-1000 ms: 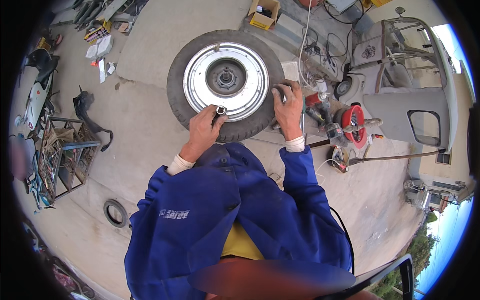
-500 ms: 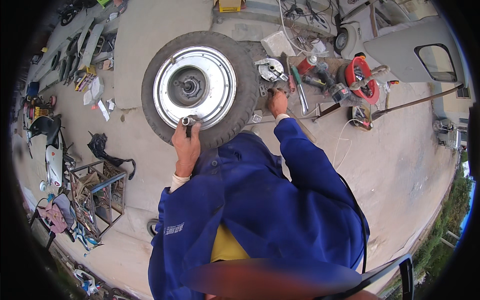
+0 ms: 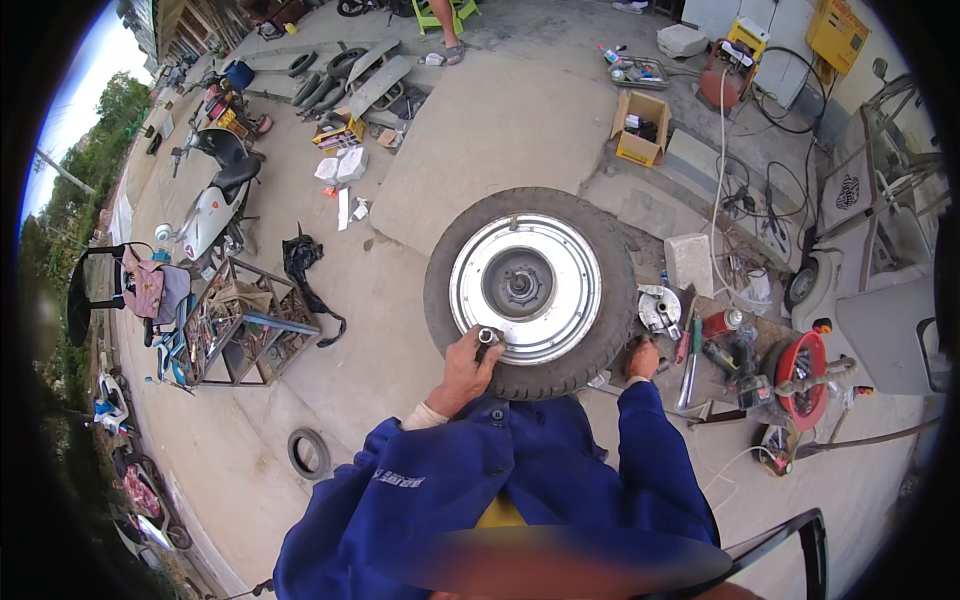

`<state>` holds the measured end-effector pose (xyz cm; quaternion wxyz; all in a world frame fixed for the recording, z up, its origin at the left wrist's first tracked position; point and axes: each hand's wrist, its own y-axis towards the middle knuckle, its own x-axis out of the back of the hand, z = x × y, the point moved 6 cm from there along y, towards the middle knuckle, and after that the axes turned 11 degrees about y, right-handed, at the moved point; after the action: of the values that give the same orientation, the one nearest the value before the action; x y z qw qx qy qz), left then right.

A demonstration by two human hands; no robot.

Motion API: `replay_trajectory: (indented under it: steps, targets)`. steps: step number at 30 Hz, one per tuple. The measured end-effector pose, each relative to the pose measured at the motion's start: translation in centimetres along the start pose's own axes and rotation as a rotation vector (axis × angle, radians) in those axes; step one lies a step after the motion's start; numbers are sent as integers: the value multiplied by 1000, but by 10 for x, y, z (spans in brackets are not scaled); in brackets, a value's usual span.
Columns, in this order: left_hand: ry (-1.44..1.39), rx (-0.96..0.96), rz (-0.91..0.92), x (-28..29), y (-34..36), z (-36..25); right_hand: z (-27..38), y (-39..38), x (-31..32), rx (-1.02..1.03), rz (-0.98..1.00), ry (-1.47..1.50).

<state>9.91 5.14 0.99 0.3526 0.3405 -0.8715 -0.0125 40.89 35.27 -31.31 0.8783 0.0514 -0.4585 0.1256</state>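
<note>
A wheel with a black tyre (image 3: 452,250) lies flat before me, its silver rim (image 3: 583,290) facing up and a threaded axle end sticking up at the hub. My left hand (image 3: 466,374) is closed round a shiny round metal socket (image 3: 487,336), held over the near left part of the wheel. Right of the tyre, my right hand (image 3: 643,360) is curled low at the bench; what its fingers hold, if anything, is hidden. Just beyond it sits a round brake plate (image 3: 659,309). Beside that hand lie a red-handled tool (image 3: 683,346) and a green-handled wrench (image 3: 690,368).
Farther right are a red can (image 3: 722,322), a cordless power tool (image 3: 747,372) and a red basin (image 3: 803,380) of parts. A metal rack (image 3: 250,330) and a loose tyre (image 3: 308,454) stand left. A concrete block (image 3: 689,262) and an open carton (image 3: 640,130) lie beyond the wheel.
The view has swung, so the wheel and bench now appear lower and farther right. My left hand still holds the socket at the near rim; my right hand stays by the brake plate.
</note>
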Motion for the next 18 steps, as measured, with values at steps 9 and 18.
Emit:
replay_trajectory:
  steps: [9,18]
  targets:
    - [-189,39,-152,0,5,12,-31,23,-16,31,8,-22]
    - [-9,120,-388,27,-7,35,96,-34,121,-16,-234,425]
